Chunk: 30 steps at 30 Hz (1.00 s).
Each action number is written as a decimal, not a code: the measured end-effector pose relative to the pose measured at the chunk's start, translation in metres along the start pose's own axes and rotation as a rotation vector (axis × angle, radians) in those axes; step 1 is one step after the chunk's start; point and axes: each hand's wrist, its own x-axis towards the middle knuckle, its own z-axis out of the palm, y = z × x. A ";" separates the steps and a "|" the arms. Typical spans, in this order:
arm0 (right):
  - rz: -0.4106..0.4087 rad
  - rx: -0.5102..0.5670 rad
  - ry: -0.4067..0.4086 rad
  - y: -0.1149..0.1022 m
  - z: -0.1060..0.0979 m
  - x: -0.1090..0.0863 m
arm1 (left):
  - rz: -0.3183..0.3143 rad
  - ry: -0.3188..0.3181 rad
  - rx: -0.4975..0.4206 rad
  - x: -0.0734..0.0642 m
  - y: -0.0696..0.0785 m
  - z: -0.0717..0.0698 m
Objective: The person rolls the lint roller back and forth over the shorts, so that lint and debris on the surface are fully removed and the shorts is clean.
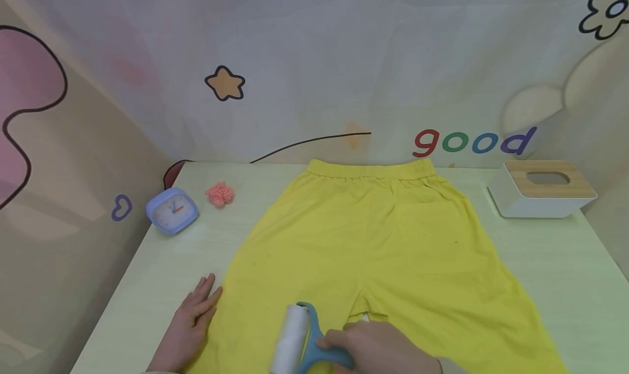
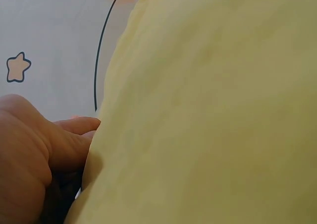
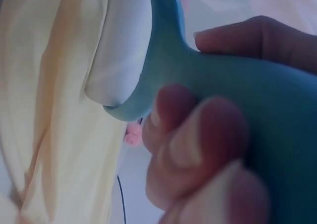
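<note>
Yellow trousers lie spread out with the waistband at the far side. My right hand grips the blue handle of a lint roller, its white roll over the trouser leg on the left. The right wrist view shows fingers curled round the handle and the white roll against the fabric. My left hand rests at the left edge of the trousers, fingers extended and touching the cloth. In the left wrist view the fabric hides some of its fingers. Small dark specks dot the fabric near the right pocket.
A blue clock and a small pink yarn bundle are at the back left of the pale green table. At the back right stands a white tissue box with a wooden lid. A printed curtain hangs behind.
</note>
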 end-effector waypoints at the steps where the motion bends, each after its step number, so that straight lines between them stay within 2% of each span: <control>1: 0.002 0.000 -0.010 -0.002 0.001 0.004 | 0.008 0.005 -0.003 0.000 0.000 0.000; 8: 0.050 0.071 -0.043 -0.011 0.007 0.027 | 0.027 0.018 -0.008 -0.001 -0.001 0.002; 18: 0.019 0.109 0.041 -0.015 0.029 0.048 | 0.050 0.037 -0.006 0.000 0.000 0.002; 23: 0.077 0.111 0.004 -0.013 0.023 0.041 | 0.073 0.040 0.011 0.000 0.001 0.004; 30: 0.148 0.143 -0.077 -0.003 -0.007 0.014 | 0.097 0.051 0.039 0.001 0.001 0.002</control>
